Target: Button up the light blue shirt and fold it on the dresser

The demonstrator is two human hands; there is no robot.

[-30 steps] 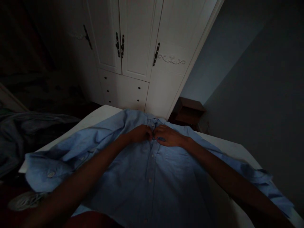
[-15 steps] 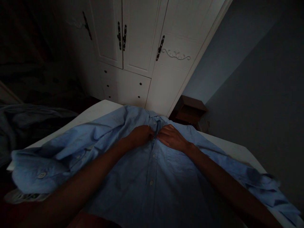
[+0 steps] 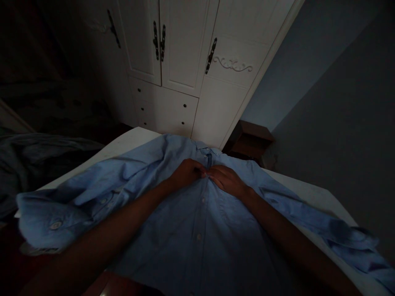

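Note:
A blue button-up shirt (image 3: pixel 173 242) lies front side up with its collar at the far end and both sleeves spread outward. My left hand (image 3: pixel 188 172) pinches the front placket below the collar. Close against it, my right hand (image 3: pixel 226 180) grips the placket's other edge, its fingers bent over the cloth. The fingertips of both hands meet there, and any button between them is hidden. Lower on the placket, white buttons (image 3: pixel 199 237) show. Another button (image 3: pixel 56 225) sits on the cuff at the left.
The shirt rests on a white table (image 3: pixel 311 192). Behind it stands a white wardrobe (image 3: pixel 180 49) with dark handles. A brown box-shaped shelf (image 3: pixel 254 135) is by the wall. Dark grey cloth (image 3: pixel 37 156) lies at the left. The room is dim.
My two hands have drawn closer together, so the gap in the placket between them has narrowed. Both still hold the shirt front. The view has shifted slightly.

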